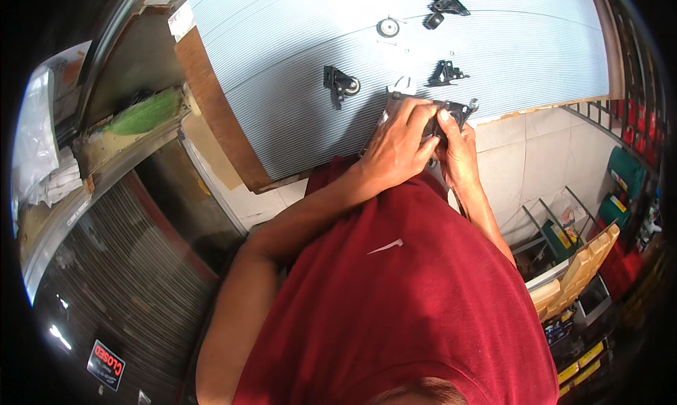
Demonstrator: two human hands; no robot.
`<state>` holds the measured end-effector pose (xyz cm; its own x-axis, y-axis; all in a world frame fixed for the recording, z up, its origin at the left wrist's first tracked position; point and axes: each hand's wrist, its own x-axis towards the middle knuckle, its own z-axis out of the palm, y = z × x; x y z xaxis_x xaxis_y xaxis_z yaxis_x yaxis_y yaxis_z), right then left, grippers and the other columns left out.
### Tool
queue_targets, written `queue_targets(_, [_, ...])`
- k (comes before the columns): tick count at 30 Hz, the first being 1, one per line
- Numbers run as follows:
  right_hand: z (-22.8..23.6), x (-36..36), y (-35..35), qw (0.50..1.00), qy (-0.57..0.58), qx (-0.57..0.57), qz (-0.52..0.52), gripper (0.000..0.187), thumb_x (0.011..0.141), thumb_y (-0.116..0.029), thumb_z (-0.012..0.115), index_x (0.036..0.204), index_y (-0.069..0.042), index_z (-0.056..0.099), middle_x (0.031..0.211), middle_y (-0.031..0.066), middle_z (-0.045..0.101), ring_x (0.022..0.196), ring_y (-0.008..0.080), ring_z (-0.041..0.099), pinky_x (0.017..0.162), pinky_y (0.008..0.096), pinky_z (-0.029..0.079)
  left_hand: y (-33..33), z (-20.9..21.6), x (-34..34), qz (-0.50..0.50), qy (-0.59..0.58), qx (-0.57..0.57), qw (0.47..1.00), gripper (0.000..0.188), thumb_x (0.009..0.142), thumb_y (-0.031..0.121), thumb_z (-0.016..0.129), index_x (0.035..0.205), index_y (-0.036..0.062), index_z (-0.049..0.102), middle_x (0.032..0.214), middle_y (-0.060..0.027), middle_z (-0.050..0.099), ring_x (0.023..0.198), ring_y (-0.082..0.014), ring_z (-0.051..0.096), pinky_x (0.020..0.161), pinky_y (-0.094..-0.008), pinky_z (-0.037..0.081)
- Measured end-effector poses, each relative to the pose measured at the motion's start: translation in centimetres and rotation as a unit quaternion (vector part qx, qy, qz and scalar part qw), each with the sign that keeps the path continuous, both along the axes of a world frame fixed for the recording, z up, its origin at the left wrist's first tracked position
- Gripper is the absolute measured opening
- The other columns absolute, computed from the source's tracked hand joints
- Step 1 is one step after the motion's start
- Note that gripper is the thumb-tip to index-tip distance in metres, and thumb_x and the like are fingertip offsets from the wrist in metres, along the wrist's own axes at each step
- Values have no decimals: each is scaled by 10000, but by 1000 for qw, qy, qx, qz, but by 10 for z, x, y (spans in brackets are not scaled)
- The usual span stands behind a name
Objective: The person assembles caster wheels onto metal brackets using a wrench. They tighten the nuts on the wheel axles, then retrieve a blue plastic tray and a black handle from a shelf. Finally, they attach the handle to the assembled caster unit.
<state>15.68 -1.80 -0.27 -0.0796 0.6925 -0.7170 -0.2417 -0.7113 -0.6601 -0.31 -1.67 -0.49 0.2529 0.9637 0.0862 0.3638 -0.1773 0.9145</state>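
At the near edge of the table, both my hands are closed around a dark bracket-like part [458,112] with a silvery, wrench-like end showing at its right. My left hand [398,140] grips it from the left, its fingers over the top. My right hand [458,151] holds the right side, thumb pressed on its upper face. The fingers hide much of the part. Just beyond lie a black caster bracket with a wheel [343,85], another black bracket [446,73], a loose wheel [388,27] and a black bracket assembly [447,1] farther back.
A ribbed, pale blue sheet covers the table [282,73], which has a brown wooden edge at left. Tiny hardware [407,51] is scattered near the brackets. Metal racks and green boxes [624,168] stand at right. A rolling shutter [127,264] is at left.
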Motion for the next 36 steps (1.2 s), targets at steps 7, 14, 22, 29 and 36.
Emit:
queue_targets(7, [-24,21,-11,954,286,57,-73,686,953,-506,617,1352,42,511,946,105,652,514,50,411,509,221,378,1,-33,-29,69,-11,-107,992,379,891,95,671,1240,-9,565,1183,-166,632,1031,-322,642,872,-405,520])
queue_targets(14, [-29,35,-5,928,361,85,-42,746,951,-498,627,1453,5,401,1056,202,659,569,77,457,578,245,404,26,-68,-9,29,267,-49,962,554,771,129,783,1245,-3,528,1180,-174,535,1098,-359,557,887,-448,500])
queue_targets(22, [-39,37,-7,941,318,108,-40,767,913,-477,689,1473,-38,404,1126,178,650,594,79,495,560,221,406,28,-79,-7,51,185,-88,977,428,784,51,750,1153,34,533,1099,-165,542,969,-339,605,778,-448,504])
queue_targets(29, [-17,29,-9,982,11,181,52,685,849,-9,758,1441,-35,414,1179,45,589,936,69,569,776,220,501,1,-58,-13,76,-50,-217,972,282,839,-4,692,1086,-2,555,1130,-104,584,784,-131,605,656,-293,497])
queue_targets(36, [-3,19,-18,980,-2,180,82,650,873,44,698,1443,4,387,1214,60,563,1037,117,585,861,250,517,-10,-20,-10,15,-127,-132,983,406,792,-66,699,1182,-23,596,1244,-125,553,1131,-213,618,905,-300,553])
